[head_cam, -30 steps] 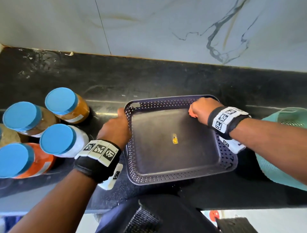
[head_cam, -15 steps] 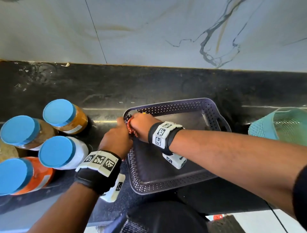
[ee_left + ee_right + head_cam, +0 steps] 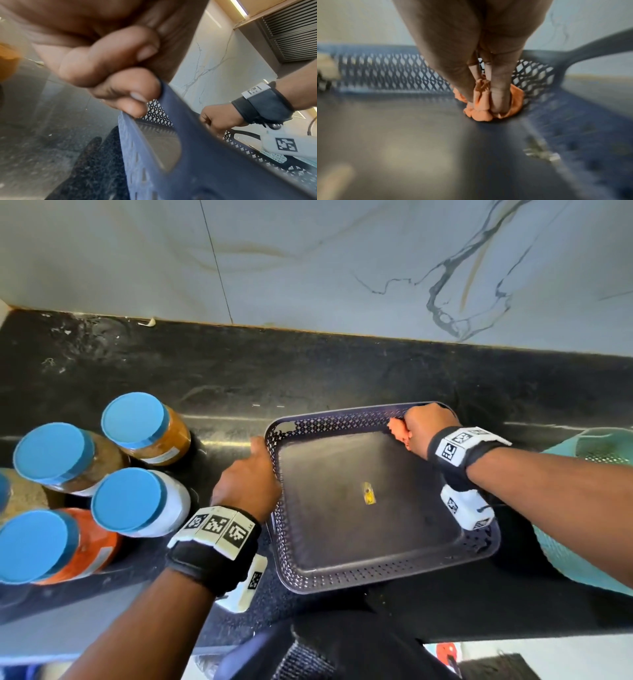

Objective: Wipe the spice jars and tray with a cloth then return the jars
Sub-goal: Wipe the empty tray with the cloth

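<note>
Both hands grip: left hand (image 3: pixel 247 483) steadies the tray (image 3: pixel 383 577), right hand (image 3: pixel 423 426) has swept the cloth (image 3: pixel 481 108) back to upper-right corner, wiping unfinished

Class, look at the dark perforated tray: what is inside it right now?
Inside the tray: the right hand pressing an orange cloth into the far corner, and a small yellow sticker. No jars. Most of the cloth is hidden.

black counter (image 3: pixel 308 371) | on it: blue-lidded jars (image 3: pixel 137 501), perforated tray (image 3: pixel 342 580), teal basket (image 3: pixel 582 570)
</note>
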The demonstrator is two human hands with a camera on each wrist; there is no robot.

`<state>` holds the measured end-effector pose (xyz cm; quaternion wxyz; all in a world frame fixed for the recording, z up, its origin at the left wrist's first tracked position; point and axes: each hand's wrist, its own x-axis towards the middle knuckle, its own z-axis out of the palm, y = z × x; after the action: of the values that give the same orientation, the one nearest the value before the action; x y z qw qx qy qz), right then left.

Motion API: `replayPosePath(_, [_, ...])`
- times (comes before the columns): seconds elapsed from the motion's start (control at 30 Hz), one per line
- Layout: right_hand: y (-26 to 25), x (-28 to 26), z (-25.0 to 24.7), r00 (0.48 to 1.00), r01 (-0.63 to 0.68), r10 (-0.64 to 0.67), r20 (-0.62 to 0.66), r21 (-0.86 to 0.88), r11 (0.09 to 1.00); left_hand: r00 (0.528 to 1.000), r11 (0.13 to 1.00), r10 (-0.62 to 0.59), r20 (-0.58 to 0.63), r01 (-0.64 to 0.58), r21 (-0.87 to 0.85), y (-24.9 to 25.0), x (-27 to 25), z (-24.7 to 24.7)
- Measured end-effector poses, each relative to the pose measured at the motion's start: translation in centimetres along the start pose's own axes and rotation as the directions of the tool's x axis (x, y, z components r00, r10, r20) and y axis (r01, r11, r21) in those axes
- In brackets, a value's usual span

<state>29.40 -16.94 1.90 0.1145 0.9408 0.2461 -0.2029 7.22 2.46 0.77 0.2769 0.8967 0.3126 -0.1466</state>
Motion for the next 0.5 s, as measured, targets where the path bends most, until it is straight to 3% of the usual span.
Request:
replayPosePath(0.07, [-2.2,0.0,-0.5,0.999,-0.029,0.027,0.031,0.044,0.999,1.0,1.0,0.016,0.009,-0.016,-0.002,-0.1,0.1,0.0])
replayPosePath(0.2, [-9.5,-0.6,-0.5,0.979,0.2,-0.201,0.016,0.077,0.977,1.0,0.999,0.016,0.011,-0.015,-0.028,-0.1,0.3,0.0])
replayPosePath(0.27, [-13.2,-1.6,0.5,0.927,0.374,-0.375,0.001,0.095,0.923,1.0,0.999,0.011,0.015,-0.01,-0.037,-0.2,0.3,0.1])
replayPosePath(0.37, [-16.0,-2.6,2.0,0.805,0.593,-0.592,-0.023,0.041,0.804,1.0,0.999,0.0,0.015,0.001,-0.039,-0.2,0.4,0.3])
replayPosePath(0.5, [-15.4,-2.2,1.8,0.732,0.68,-0.68,-0.032,-0.021,0.733,0.999,0.999,-0.032,-0.017,0.032,-0.042,0.1,0.3,0.6])
